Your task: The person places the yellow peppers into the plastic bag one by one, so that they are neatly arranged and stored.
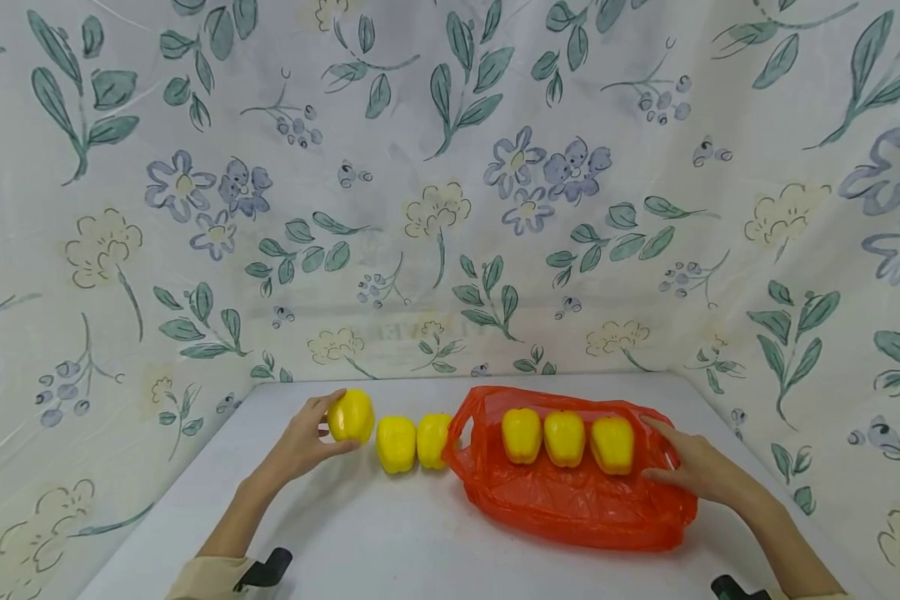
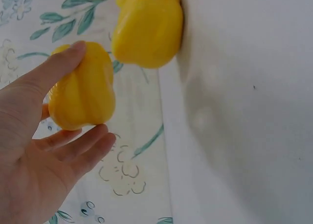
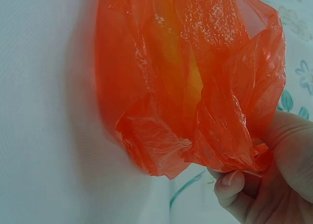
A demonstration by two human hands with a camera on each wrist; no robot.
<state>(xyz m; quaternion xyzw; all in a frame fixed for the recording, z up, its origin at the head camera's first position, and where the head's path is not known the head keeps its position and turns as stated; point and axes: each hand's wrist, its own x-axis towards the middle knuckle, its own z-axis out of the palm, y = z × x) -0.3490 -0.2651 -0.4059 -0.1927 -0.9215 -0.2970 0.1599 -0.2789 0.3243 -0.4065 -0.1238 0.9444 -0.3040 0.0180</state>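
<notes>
My left hand [image 1: 304,435] holds a yellow bell pepper [image 1: 351,416] between thumb and fingers, raised over the left of the table. In the left wrist view, the thumb lies along one side of this pepper [image 2: 83,89] and the fingertips touch the other. Right beside it stand two more yellow peppers [image 1: 396,444], the farther one partly covered by a red plastic bag [image 1: 562,512]. Three yellow peppers [image 1: 565,439] sit in a row in the bag's open mouth. At the bag's right end, my right hand [image 1: 701,468] pinches the thin plastic, with fingers partly hidden by its folds [image 3: 220,131].
The white table [image 1: 390,542] reaches back to a curtain [image 1: 435,250] printed with leaves and flowers. Black straps with small devices [image 1: 268,568] sit at both wrists, over light sleeves [image 1: 210,579].
</notes>
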